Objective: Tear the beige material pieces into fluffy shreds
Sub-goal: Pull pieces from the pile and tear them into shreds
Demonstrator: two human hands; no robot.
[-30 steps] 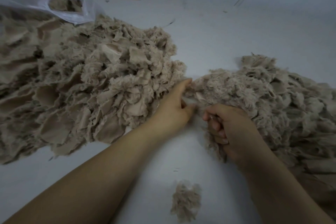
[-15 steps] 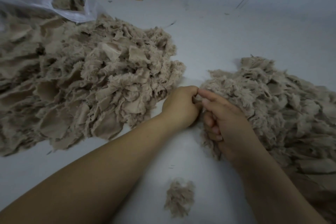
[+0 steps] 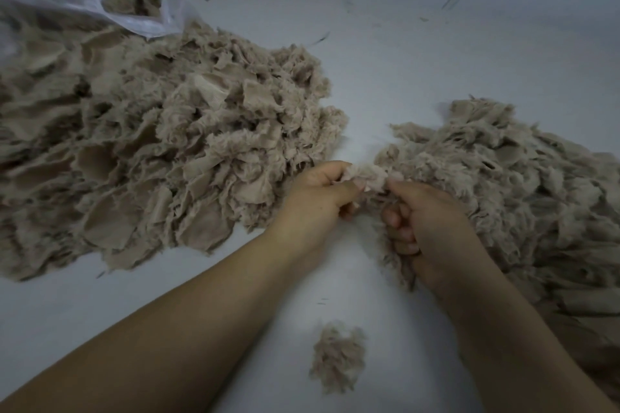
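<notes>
The left hand (image 3: pixel 318 198) is curled, its thumb and fingers pinching one end of a small beige piece (image 3: pixel 370 176). The right hand (image 3: pixel 426 214) pinches the other end of that same piece, its lower fingers (image 3: pixel 401 235) folded into the palm with a tuft of shredded fibre hanging beneath them. The piece sits bunched between the two hands, which are close together, just above the white tabletop (image 3: pixel 402 54).

To the left of the left hand and beyond it spreads a large heap of beige material pieces (image 3: pixel 161 151), flat torn patches with frayed edges. Immediately right of the right hand, touching it, lies a heap of fluffy shreds (image 3: pixel 523 184), finer and woollier. Nearer the person than both hands, between the forearms, rests a small separate clump of shreds (image 3: pixel 337 359).

Far beyond the left hand, at the heap's far edge, lies a translucent white plastic bag (image 3: pixel 134 7) with more beige pieces inside. No writing or label can be read anywhere.
</notes>
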